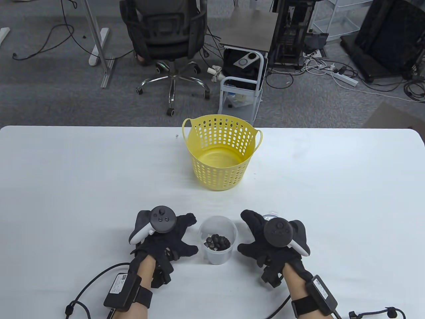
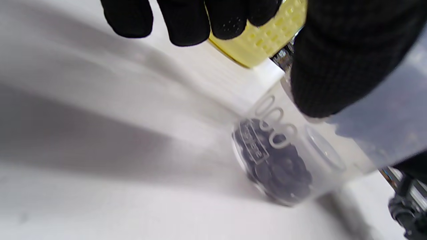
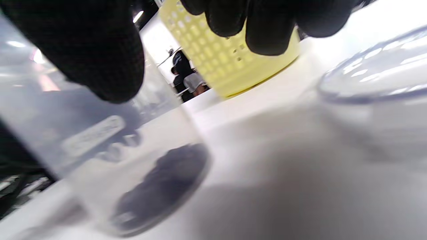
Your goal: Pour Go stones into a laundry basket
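A clear plastic cup [image 1: 217, 256] stands upright near the table's front edge with black Go stones [image 1: 217, 242] in its bottom. The yellow perforated laundry basket [image 1: 220, 156] stands upright and empty beyond it, at the table's middle. My left hand [image 1: 193, 232] rests spread on the table just left of the cup, thumb close to its wall. My right hand [image 1: 242, 231] rests spread just right of it. Neither hand holds anything. The cup [image 2: 300, 150] and the stones [image 2: 277, 170] show in the left wrist view, and again in the right wrist view [image 3: 100, 150].
A clear round lid [image 1: 270, 216] lies on the table partly under my right fingers; it also shows in the right wrist view [image 3: 377, 73]. The white table [image 1: 83, 186] spreads wide on both sides. An office chair [image 1: 166, 36] and a cart [image 1: 242, 79] stand beyond its far edge.
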`<state>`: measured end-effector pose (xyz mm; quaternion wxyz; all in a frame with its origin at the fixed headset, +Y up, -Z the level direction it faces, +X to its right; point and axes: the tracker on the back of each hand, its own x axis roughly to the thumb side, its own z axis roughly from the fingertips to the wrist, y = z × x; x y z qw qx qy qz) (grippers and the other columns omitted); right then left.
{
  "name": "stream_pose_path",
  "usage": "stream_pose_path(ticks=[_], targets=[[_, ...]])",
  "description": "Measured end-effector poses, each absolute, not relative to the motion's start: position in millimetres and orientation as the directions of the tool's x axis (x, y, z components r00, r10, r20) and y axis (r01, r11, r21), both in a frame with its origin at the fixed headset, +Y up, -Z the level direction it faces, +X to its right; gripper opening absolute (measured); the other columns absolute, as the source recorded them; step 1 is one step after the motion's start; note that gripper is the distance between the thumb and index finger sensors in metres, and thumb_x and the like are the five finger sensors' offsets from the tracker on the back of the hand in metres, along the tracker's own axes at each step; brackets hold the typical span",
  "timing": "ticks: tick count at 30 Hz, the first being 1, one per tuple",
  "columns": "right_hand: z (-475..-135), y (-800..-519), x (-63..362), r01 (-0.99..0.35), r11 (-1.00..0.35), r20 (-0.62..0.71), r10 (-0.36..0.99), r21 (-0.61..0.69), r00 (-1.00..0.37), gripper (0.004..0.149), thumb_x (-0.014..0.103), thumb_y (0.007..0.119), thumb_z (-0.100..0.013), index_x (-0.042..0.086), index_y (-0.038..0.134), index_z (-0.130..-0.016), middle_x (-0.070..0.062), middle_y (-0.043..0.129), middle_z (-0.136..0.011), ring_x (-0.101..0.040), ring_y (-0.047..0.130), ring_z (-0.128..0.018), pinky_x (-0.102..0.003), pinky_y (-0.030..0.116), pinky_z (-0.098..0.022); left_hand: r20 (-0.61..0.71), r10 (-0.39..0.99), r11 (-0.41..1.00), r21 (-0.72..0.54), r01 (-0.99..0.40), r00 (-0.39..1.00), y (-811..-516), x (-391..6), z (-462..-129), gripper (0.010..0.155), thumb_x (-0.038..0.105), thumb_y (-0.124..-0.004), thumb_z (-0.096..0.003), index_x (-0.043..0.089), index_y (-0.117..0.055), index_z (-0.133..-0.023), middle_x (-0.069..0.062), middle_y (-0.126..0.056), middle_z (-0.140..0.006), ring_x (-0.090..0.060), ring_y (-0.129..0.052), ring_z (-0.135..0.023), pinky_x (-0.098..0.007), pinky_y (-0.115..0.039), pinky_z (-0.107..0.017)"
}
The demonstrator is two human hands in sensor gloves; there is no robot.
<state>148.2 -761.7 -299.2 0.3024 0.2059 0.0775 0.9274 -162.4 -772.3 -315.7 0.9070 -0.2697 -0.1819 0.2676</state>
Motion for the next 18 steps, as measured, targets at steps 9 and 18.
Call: stream_pose_path(ticks=[9,18], targets=[[-299.3,-774.8,131.8,-0.545,-0.745,0.338,0.663,0.384,-0.668,0.099,0.046,0.103,-0.034,0.017,0.039,-0.104,-0.014,0.055,-0.11,-0.044,0.081,-0.091,-0.058,0.07,-0.066,0.24,0.597,0.698,-0.625,-0.349,0.765,-780.4,-144.9,-313.6,0.123,0.061,-0.104,-0.0313,0.033,-0.008,-0.104,0.008,-0.026,-0.122,-0.025,-0.047,-0.118,-0.057,-0.049,-0.083],[-298.6,-790.0,124.5,-0.554,-0.715,0.306,0.69,0.425,-0.656,0.1,0.043,0.102,-0.035,0.015,0.036,-0.104,-0.015,0.053,-0.11,-0.044,0.081,-0.091,-0.058,0.07,-0.066,0.285,0.588,0.732,-0.586,-0.348,0.757,-791.5,-127.3,-310.5,0.121,0.06,-0.104,-0.0295,0.032,-0.014,-0.105,0.006,-0.037,-0.122,-0.023,-0.056,-0.116,-0.051,-0.055,-0.082]])
